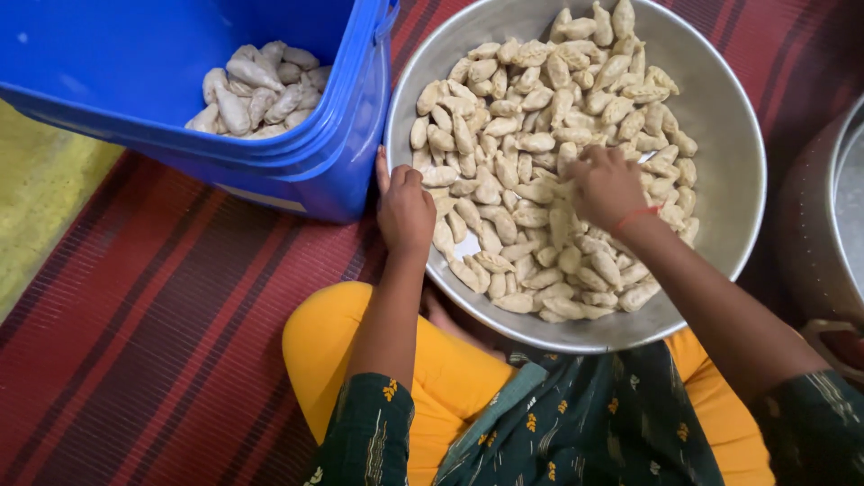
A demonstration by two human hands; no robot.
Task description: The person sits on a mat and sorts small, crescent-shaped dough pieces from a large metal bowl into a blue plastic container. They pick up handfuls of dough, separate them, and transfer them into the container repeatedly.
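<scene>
A wide metal bowl [720,108] holds a heap of pale folded dumplings [531,117]. My left hand [405,207] grips the bowl's near-left rim, thumb against the edge. My right hand [605,184], with a red thread at the wrist, lies palm down in the middle of the heap, fingers curled over several dumplings; what it grasps is hidden beneath it. A blue plastic tub [306,153] stands to the left of the bowl, touching it, with a small pile of the same dumplings [261,90] inside.
I sit on a red and black striped mat [153,342], my yellow-clad knee [324,342] under the bowl's near edge. Part of another metal vessel [837,216] shows at the right edge. Yellow-green floor [45,189] lies at the left.
</scene>
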